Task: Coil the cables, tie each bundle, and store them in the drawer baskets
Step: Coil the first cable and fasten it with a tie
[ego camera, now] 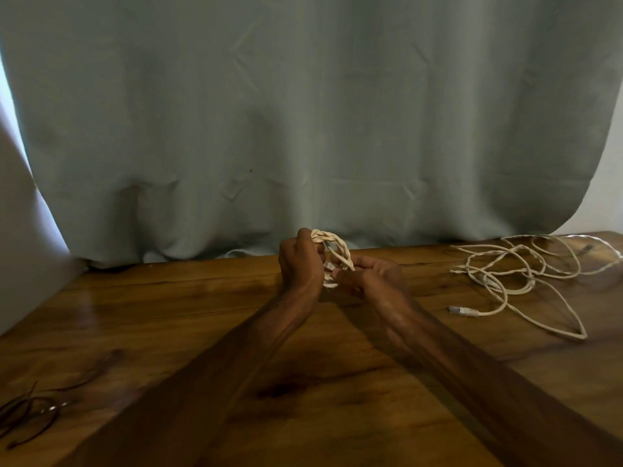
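Note:
A small coil of white cable (332, 246) is held up above the wooden table (202, 315), near its far edge. My left hand (299, 261) grips the coil's left side with curled fingers. My right hand (369, 274) pinches the lower part of the coil from the right. Both hands meet at the bundle. A long loose white cable (526, 267) with a plug (463, 310) lies tangled on the table at the right, apart from my hands. No drawer or basket is in view.
A thin dark cable (27, 412) lies loose at the table's front left corner. A grey-green curtain (303, 112) hangs right behind the table's far edge. A pale wall or panel (20, 230) rises at the left.

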Demonstrator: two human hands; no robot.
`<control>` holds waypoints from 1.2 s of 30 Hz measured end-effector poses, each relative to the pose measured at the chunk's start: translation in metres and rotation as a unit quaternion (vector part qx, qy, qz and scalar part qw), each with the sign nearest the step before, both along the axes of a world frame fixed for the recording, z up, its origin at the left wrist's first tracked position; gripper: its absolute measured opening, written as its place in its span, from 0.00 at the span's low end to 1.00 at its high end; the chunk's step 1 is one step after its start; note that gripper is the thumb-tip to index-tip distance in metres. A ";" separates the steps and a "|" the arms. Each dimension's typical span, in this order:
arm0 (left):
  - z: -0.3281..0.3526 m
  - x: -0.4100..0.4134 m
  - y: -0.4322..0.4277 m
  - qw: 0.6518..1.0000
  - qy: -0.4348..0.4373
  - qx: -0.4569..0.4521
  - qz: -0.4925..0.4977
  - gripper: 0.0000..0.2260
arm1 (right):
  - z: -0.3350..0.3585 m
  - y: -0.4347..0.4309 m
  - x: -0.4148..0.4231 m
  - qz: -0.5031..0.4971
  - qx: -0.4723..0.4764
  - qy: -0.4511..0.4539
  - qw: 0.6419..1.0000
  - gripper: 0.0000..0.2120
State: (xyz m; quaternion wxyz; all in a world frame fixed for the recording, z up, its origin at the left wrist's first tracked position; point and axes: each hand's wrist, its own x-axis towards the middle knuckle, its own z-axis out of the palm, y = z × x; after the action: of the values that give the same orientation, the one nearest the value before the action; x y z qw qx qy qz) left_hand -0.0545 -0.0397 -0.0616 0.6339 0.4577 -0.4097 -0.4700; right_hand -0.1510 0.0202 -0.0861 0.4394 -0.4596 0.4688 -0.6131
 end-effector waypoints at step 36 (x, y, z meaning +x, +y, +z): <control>0.011 0.003 -0.002 0.981 0.131 0.067 -0.124 0.16 | -0.010 -0.010 0.001 0.052 -0.034 -0.151 0.987 0.14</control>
State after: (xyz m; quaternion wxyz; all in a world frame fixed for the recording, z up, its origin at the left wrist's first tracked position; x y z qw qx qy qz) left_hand -0.0511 -0.0421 -0.0507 0.5870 0.3787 -0.3443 -0.6273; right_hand -0.1498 0.0098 -0.0960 0.5203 -0.4002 0.3514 -0.6676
